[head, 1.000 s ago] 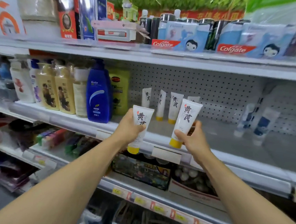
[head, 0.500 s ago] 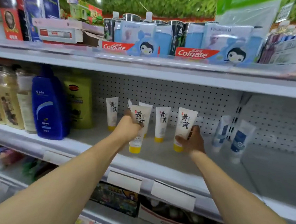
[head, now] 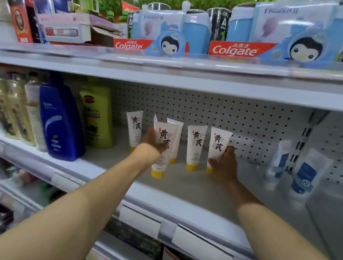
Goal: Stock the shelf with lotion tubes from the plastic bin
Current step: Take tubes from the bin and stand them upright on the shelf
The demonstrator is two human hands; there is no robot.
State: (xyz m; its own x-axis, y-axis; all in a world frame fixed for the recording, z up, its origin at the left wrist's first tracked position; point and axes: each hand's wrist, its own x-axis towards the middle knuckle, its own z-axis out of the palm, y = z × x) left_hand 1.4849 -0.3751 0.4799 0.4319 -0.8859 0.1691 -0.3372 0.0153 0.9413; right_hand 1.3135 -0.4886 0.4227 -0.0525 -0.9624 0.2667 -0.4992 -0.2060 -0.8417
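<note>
White lotion tubes with yellow caps stand cap-down on the middle shelf (head: 193, 193) against the pegboard. My left hand (head: 152, 143) grips one tube (head: 162, 149) and holds it upright, its cap just above or on the shelf in front of two standing tubes (head: 135, 127) (head: 176, 138). My right hand (head: 222, 163) grips another tube (head: 219, 144), which stands on its cap at the right end of the row, beside a standing tube (head: 194, 145). The plastic bin is out of view.
A blue bottle (head: 60, 121), a green bottle (head: 98, 115) and several yellowish bottles fill the shelf's left part. Two blue-and-white tubes (head: 279, 160) (head: 306, 174) stand at the right. Colgate boxes (head: 241, 50) sit on the shelf above. Price-tag holders (head: 201, 246) line the front rail.
Both hands have carried their tubes from in front of the shelf edge deep onto the shelf. The right tube now stands in the row; the view has moved closer.
</note>
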